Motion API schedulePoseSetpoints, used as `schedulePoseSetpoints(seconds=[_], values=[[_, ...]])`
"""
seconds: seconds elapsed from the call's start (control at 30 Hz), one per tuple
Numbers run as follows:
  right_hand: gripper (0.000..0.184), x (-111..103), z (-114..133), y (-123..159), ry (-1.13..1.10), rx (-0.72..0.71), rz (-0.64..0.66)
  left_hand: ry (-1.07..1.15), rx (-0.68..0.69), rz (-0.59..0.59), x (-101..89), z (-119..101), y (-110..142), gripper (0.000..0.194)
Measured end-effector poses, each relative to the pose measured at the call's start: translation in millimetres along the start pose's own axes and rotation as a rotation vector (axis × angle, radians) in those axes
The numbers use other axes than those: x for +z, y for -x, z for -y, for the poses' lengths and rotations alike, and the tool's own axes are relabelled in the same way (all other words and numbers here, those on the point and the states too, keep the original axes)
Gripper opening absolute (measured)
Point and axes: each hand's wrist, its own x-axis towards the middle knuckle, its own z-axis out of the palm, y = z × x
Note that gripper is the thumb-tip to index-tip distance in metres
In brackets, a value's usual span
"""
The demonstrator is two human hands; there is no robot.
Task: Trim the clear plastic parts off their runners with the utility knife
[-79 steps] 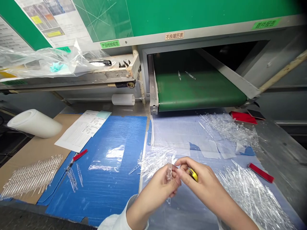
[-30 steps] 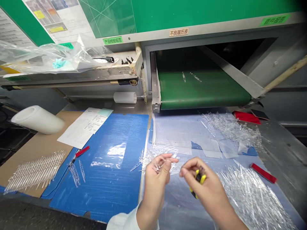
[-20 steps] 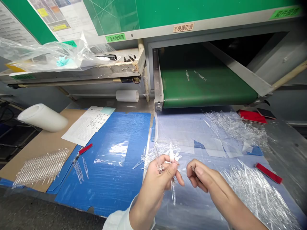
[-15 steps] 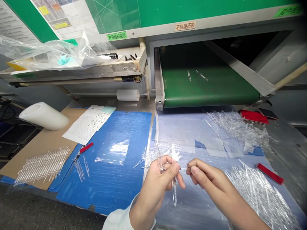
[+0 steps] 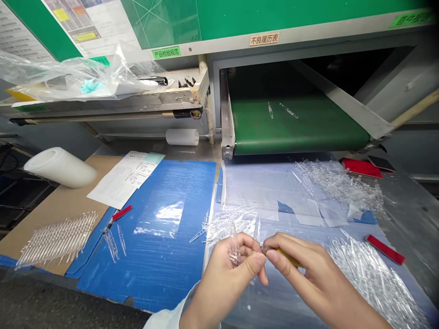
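My left hand (image 5: 229, 269) is closed on a few clear plastic pipettes (image 5: 235, 240), pinched between thumb and fingers so they stand upright. My right hand (image 5: 302, 274) is closed on a small yellow-handled tool (image 5: 290, 258), its tip touching the pipettes at my left fingertips. Both hands hover over a clear plastic sheet (image 5: 274, 192) near the table's front edge. A loose pile of pipettes (image 5: 226, 219) lies just beyond my left hand.
More pipette piles lie at the right front (image 5: 373, 278) and right back (image 5: 339, 183). A neat row of pipettes (image 5: 55, 237) rests on cardboard at left. A green conveyor belt (image 5: 295, 128) carries two pieces. Blue board (image 5: 154, 237), paper form (image 5: 123, 183), white roll (image 5: 60, 167), red strips (image 5: 384, 249).
My hands came together lower and closer to me. The left hand turned the pipettes from hanging down to standing up, and the right hand's yellow tool shows again at their base.
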Motion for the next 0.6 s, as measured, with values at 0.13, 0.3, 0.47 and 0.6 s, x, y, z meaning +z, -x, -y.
schedulePoseSetpoints(seconds=[0.13, 0.3, 0.47, 0.6], values=[[0.03, 1.4, 0.3, 1.4, 0.035, -0.033, -0.001, -0.021, 0.021, -0.02, 0.6, 1.1, 1.2, 0.02], [0.029, 2.9, 0.7, 1.4, 0.071, -0.053, -0.009, -0.046, 0.057, -0.048, 1.6, 2.2, 3.9, 0.018], [0.03, 0.9, 2.5, 2.7, 0.089, -0.064, -0.009, -0.103, 0.095, -0.07, 1.5, 4.2, 4.7, 0.021], [0.029, 2.3, 2.3, 3.5, 0.071, -0.06, 0.0, -0.226, 0.119, -0.087, -0.4, 3.7, 5.8, 0.022]])
